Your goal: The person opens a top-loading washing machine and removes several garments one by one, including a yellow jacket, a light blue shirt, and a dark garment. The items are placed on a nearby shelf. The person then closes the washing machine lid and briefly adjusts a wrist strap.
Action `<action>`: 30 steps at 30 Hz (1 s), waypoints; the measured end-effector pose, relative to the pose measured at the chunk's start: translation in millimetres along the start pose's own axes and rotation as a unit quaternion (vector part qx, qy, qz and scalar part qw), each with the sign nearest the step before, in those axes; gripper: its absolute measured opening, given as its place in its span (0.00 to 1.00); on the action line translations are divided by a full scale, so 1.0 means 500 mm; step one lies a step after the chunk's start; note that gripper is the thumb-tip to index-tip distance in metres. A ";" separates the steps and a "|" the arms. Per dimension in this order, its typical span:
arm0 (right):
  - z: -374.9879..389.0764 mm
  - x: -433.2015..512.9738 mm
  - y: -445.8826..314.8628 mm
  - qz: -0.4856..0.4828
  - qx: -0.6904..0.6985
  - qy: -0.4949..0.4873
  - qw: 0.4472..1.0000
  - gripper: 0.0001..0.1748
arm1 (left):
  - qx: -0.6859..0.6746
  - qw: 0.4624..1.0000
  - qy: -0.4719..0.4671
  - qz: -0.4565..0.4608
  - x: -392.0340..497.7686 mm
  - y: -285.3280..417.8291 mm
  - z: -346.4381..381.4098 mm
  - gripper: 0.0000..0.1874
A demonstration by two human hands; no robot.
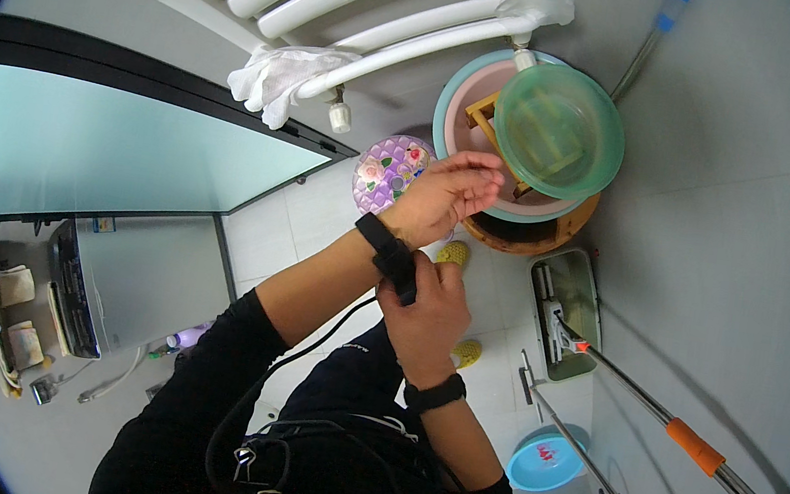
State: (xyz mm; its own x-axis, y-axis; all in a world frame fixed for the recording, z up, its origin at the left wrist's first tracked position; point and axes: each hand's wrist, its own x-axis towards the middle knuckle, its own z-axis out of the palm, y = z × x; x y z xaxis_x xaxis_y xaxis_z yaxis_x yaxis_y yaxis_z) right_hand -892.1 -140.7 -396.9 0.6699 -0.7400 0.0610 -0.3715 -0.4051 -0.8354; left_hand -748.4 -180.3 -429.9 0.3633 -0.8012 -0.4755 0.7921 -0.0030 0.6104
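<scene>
My left hand (454, 193) is held out in front of me with its fingers loosely bent and nothing in it. Around that wrist sits a black wrist strap (382, 239) with a bulky dark block at its end. Fingers of my right hand (428, 320) grip this block from below, partly covering it. A black cable (308, 356) runs from near the block down across my body. My right wrist carries another black band (435, 393). Just past my left hand are stacked basins, the top one a translucent green basin (562, 134).
A wooden tub (517, 243) and a purple flowered stool (379, 169) stand ahead. White radiator rails (416, 45), with a white cloth (278, 79), hang above. On the right are a mop (646, 400) in a tray (595, 305) and a blue basin (546, 465). A glass door (127, 156) is left.
</scene>
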 end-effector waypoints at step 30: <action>0.073 -0.037 0.036 0.105 0.213 0.037 0.971 0.20 | 0.874 0.227 -0.115 0.414 -0.022 -0.013 0.017 0.16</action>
State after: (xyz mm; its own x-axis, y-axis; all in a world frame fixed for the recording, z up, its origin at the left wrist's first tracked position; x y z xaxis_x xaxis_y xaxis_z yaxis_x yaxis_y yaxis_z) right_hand -887.6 -114.6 -433.1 0.5544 -0.8251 -0.1088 -0.1838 0.0061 -0.9829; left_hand -761.6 -176.4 -423.1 -0.1617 -0.9698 0.1828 -0.9786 0.1338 -0.1561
